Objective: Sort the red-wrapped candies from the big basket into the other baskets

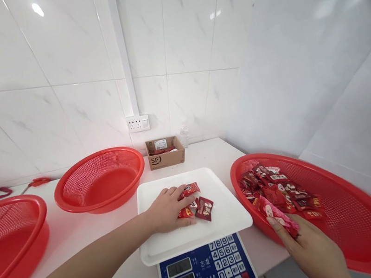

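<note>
My left hand [170, 209] lies over several small red snack packets [190, 189] on the white tray [164, 252] of a scale. Its fingers are spread, and parts of the packets are hidden beneath them. A dark red packet [204, 209] rests flat just right of the fingertips. My right hand [312, 250] pinches a pink packet [277, 213] between thumb and fingers, above the near side of a red basket [352, 211]. Many red and dark red packets [285, 189] are heaped in that basket.
The scale's blue panel [206, 272] has displays and number keys. Two more red baskets [104, 203] [14, 260] stand at the left. A cardboard box [167, 160] holding red items and a clear plastic thing [185, 134] are by the wall. Red-handled scissors [39, 182] lie at back left.
</note>
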The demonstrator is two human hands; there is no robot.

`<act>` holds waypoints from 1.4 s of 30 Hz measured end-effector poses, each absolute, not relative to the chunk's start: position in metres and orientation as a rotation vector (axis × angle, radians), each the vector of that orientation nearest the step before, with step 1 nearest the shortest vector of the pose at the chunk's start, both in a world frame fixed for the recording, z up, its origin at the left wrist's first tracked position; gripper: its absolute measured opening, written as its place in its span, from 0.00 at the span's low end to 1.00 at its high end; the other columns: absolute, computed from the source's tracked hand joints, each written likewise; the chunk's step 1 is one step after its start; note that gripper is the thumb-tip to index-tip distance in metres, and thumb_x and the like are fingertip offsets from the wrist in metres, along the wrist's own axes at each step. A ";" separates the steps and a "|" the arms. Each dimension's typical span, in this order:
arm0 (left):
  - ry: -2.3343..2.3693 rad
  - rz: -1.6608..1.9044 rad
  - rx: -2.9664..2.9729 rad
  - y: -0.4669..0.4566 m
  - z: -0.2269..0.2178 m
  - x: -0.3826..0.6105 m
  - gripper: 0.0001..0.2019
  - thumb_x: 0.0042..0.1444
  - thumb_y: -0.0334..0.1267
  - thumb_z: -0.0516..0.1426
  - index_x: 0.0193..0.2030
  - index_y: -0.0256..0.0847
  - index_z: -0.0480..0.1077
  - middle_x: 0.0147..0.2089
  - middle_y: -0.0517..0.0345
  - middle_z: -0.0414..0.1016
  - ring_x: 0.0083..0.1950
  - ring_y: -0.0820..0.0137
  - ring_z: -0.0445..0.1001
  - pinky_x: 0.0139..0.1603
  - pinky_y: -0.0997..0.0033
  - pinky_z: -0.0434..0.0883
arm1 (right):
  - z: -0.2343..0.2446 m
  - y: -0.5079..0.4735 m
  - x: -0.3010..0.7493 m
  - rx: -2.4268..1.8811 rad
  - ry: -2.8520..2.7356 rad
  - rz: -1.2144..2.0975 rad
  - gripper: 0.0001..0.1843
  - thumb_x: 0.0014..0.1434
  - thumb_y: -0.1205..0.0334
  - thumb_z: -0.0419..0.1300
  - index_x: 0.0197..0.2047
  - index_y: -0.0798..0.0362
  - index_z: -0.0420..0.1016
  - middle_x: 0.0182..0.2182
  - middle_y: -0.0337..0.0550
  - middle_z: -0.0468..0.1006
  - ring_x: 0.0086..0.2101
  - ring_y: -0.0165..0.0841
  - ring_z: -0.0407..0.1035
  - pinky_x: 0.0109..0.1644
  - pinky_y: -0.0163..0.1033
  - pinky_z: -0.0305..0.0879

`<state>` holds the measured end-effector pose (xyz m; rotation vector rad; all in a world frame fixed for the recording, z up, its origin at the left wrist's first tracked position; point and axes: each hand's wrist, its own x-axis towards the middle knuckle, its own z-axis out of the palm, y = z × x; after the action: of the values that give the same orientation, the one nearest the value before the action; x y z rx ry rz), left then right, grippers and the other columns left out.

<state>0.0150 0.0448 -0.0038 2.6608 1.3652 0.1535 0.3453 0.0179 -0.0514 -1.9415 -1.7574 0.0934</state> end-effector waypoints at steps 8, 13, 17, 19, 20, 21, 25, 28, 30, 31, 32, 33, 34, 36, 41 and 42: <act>1.648 0.292 2.707 0.052 -0.010 0.007 0.21 0.64 0.51 0.40 0.49 0.42 0.66 0.49 0.48 0.73 0.48 0.59 0.72 0.44 0.60 0.70 | -0.050 0.017 0.345 -1.965 -1.748 0.166 0.35 0.53 0.32 0.42 0.42 0.51 0.73 0.42 0.49 0.78 0.44 0.48 0.71 0.37 0.47 0.69; 2.058 0.493 2.506 0.057 0.021 -0.024 0.18 0.64 0.50 0.42 0.50 0.43 0.63 0.49 0.50 0.73 0.47 0.61 0.73 0.40 0.67 0.70 | -0.056 0.020 0.350 -1.978 -1.766 0.184 0.35 0.52 0.31 0.42 0.40 0.52 0.73 0.45 0.51 0.77 0.46 0.49 0.70 0.38 0.47 0.69; 2.368 0.589 2.285 0.066 0.046 -0.070 0.18 0.63 0.50 0.42 0.49 0.43 0.62 0.48 0.49 0.73 0.45 0.59 0.73 0.36 0.66 0.69 | -0.060 0.020 0.351 -1.917 -1.785 0.117 0.35 0.53 0.32 0.42 0.39 0.52 0.73 0.43 0.52 0.78 0.44 0.48 0.71 0.37 0.47 0.69; 2.478 0.586 2.183 0.070 0.053 -0.092 0.19 0.62 0.51 0.41 0.49 0.43 0.63 0.48 0.48 0.73 0.45 0.57 0.73 0.35 0.64 0.69 | -0.059 0.019 0.350 -1.920 -1.783 0.085 0.33 0.53 0.32 0.42 0.38 0.51 0.73 0.40 0.51 0.78 0.42 0.47 0.72 0.34 0.46 0.69; 2.516 0.578 2.146 0.072 0.055 -0.100 0.20 0.62 0.52 0.41 0.49 0.42 0.63 0.48 0.46 0.72 0.46 0.54 0.72 0.37 0.61 0.70 | -0.059 0.019 0.349 -1.923 -1.780 0.073 0.33 0.54 0.33 0.42 0.37 0.51 0.73 0.39 0.50 0.79 0.41 0.47 0.72 0.33 0.45 0.69; 2.537 0.563 2.126 0.073 0.056 -0.106 0.21 0.61 0.52 0.41 0.50 0.40 0.63 0.50 0.44 0.71 0.48 0.52 0.71 0.40 0.58 0.69 | -0.058 0.019 0.349 -1.919 -1.774 0.060 0.32 0.54 0.33 0.42 0.37 0.50 0.74 0.39 0.50 0.79 0.40 0.47 0.72 0.32 0.45 0.69; 2.392 0.457 2.219 0.073 0.045 -0.093 0.25 0.61 0.51 0.43 0.56 0.36 0.62 0.60 0.40 0.63 0.62 0.49 0.59 0.57 0.49 0.59 | -0.059 0.020 0.350 -1.913 -1.779 0.043 0.32 0.54 0.33 0.43 0.38 0.51 0.74 0.41 0.50 0.79 0.42 0.47 0.72 0.33 0.44 0.69; 2.058 0.320 2.378 0.067 0.027 -0.048 0.26 0.62 0.53 0.42 0.60 0.39 0.59 0.65 0.44 0.57 0.65 0.57 0.56 0.60 0.56 0.58 | -0.063 0.022 0.352 -1.936 -1.787 0.055 0.33 0.54 0.33 0.43 0.39 0.52 0.74 0.43 0.51 0.78 0.43 0.48 0.72 0.36 0.45 0.69; 1.797 0.226 2.484 0.061 0.016 -0.011 0.29 0.61 0.57 0.43 0.62 0.43 0.58 0.67 0.47 0.55 0.65 0.61 0.59 0.59 0.62 0.61 | -0.066 0.023 0.354 -1.920 -1.791 0.039 0.33 0.54 0.33 0.44 0.39 0.52 0.74 0.42 0.52 0.78 0.42 0.47 0.72 0.37 0.46 0.69; 1.665 0.181 2.535 0.058 0.012 0.007 0.29 0.59 0.59 0.45 0.63 0.47 0.57 0.67 0.49 0.55 0.64 0.61 0.59 0.58 0.63 0.62 | -0.067 0.023 0.354 -1.910 -1.791 0.033 0.32 0.54 0.33 0.44 0.39 0.52 0.74 0.42 0.52 0.78 0.42 0.47 0.72 0.38 0.46 0.69; 1.550 0.146 2.575 0.055 0.008 0.024 0.30 0.57 0.61 0.46 0.63 0.51 0.57 0.67 0.51 0.55 0.64 0.60 0.60 0.58 0.62 0.63 | -0.068 0.024 0.355 -1.901 -1.795 0.037 0.32 0.54 0.34 0.44 0.40 0.52 0.74 0.42 0.53 0.78 0.43 0.48 0.72 0.39 0.46 0.69; 1.453 0.118 2.615 0.053 0.005 0.038 0.30 0.56 0.61 0.47 0.63 0.54 0.57 0.67 0.53 0.56 0.63 0.60 0.61 0.57 0.62 0.64 | -0.069 0.024 0.355 -1.897 -1.801 0.050 0.33 0.54 0.34 0.44 0.41 0.53 0.74 0.43 0.54 0.78 0.44 0.48 0.71 0.40 0.46 0.69; 1.372 0.101 2.648 0.052 0.003 0.051 0.28 0.56 0.60 0.48 0.62 0.55 0.58 0.66 0.53 0.57 0.63 0.59 0.62 0.56 0.61 0.64 | -0.069 0.024 0.355 -1.900 -1.809 0.074 0.34 0.54 0.34 0.44 0.43 0.55 0.74 0.43 0.55 0.77 0.45 0.48 0.71 0.40 0.47 0.69; 1.276 0.083 2.706 0.053 -0.001 0.068 0.21 0.59 0.51 0.50 0.58 0.51 0.64 0.63 0.52 0.62 0.60 0.58 0.64 0.56 0.59 0.64 | -0.068 0.024 0.355 -1.924 -1.810 0.121 0.36 0.54 0.34 0.44 0.44 0.56 0.73 0.45 0.55 0.77 0.46 0.49 0.70 0.41 0.48 0.68; 1.291 0.082 2.759 0.060 -0.004 0.067 0.16 0.56 0.28 0.51 0.50 0.40 0.70 0.53 0.49 0.71 0.51 0.61 0.68 0.51 0.65 0.67 | -0.060 0.022 0.352 -1.929 -1.788 0.139 0.34 0.53 0.34 0.45 0.43 0.53 0.74 0.44 0.53 0.78 0.45 0.49 0.71 0.39 0.47 0.69; 1.336 0.096 2.749 0.061 -0.003 0.060 0.17 0.55 0.27 0.51 0.50 0.40 0.70 0.52 0.50 0.71 0.51 0.62 0.68 0.50 0.66 0.67 | -0.059 0.021 0.352 -1.936 -1.789 0.149 0.33 0.53 0.34 0.45 0.43 0.53 0.74 0.45 0.53 0.77 0.45 0.49 0.71 0.39 0.47 0.69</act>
<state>0.0602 0.0613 -0.0033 2.7491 1.3364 0.0956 0.3518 0.0213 -0.0588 -1.9361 -1.7892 0.1490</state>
